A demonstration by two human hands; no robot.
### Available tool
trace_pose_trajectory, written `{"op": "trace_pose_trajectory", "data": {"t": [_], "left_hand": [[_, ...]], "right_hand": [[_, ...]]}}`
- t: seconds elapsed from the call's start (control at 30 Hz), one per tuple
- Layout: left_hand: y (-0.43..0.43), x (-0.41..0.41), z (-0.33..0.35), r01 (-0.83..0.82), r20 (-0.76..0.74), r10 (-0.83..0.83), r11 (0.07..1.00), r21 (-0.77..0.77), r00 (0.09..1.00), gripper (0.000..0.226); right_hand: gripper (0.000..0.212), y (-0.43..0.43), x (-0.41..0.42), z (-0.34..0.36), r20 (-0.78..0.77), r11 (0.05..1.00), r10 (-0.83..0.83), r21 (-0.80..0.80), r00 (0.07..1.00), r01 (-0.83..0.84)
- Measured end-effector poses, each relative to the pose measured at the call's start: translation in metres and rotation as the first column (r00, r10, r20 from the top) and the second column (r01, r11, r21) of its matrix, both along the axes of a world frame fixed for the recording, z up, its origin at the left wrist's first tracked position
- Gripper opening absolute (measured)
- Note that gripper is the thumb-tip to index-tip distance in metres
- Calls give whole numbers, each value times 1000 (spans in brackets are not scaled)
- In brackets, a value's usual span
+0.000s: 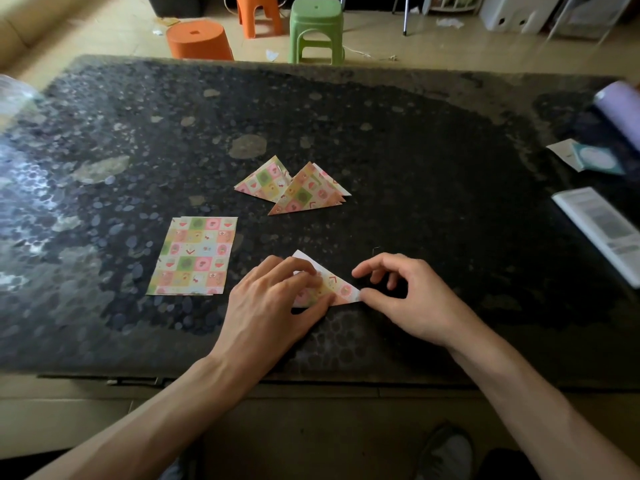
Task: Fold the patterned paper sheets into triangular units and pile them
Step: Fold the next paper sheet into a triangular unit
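A half-folded patterned sheet (337, 285) lies near the front edge of the dark stone table (415, 188), its white back showing at the top. My left hand (273, 299) presses flat on its left part with straight fingers. My right hand (405, 292) touches the sheet's right corner with the thumb tip, its other fingers loosely curled above the table. A stack of flat patterned sheets (194, 256) lies to the left. Further back sits a pile of folded triangular units (294, 187), overlapping each other.
On the table's right side lie a white booklet (602, 230), a small teal-and-white packet (588, 157) and a lilac roll (620, 105). Beyond the far edge stand an orange tub (199, 39), an orange stool (258, 13) and a green stool (317, 29).
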State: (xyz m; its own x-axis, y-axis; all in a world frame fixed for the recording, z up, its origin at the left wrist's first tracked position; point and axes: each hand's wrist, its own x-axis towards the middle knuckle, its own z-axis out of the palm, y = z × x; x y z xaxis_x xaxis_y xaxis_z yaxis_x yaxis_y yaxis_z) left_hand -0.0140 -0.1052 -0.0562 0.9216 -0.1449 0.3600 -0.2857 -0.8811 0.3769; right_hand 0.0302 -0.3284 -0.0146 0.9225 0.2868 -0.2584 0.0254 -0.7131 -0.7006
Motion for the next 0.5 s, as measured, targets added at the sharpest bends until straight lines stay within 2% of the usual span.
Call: {"op": "trace_pose_trajectory", "data": {"t": [0.17, 0.27, 0.4, 0.5], "left_hand": [[0, 1, -1, 6, 5, -6, 1000, -4, 1000, 31], [1, 1, -1, 17, -8, -17, 1000, -19, 1000, 30], [10, 7, 0, 59, -69, -66, 993, -105, 995, 19], [18, 9, 0, 103, -106, -116, 987, -125, 988, 18]], "right_hand": [[21, 15, -12, -10, 184, 991, -25, -122, 983, 48], [20, 20, -16, -15, 267, 987, -40, -141, 963, 80], [20, 20, -16, -15, 263, 987, -48, -138, 964, 87], [19, 20, -15, -15, 257, 986, -49, -139, 965, 88]]}}
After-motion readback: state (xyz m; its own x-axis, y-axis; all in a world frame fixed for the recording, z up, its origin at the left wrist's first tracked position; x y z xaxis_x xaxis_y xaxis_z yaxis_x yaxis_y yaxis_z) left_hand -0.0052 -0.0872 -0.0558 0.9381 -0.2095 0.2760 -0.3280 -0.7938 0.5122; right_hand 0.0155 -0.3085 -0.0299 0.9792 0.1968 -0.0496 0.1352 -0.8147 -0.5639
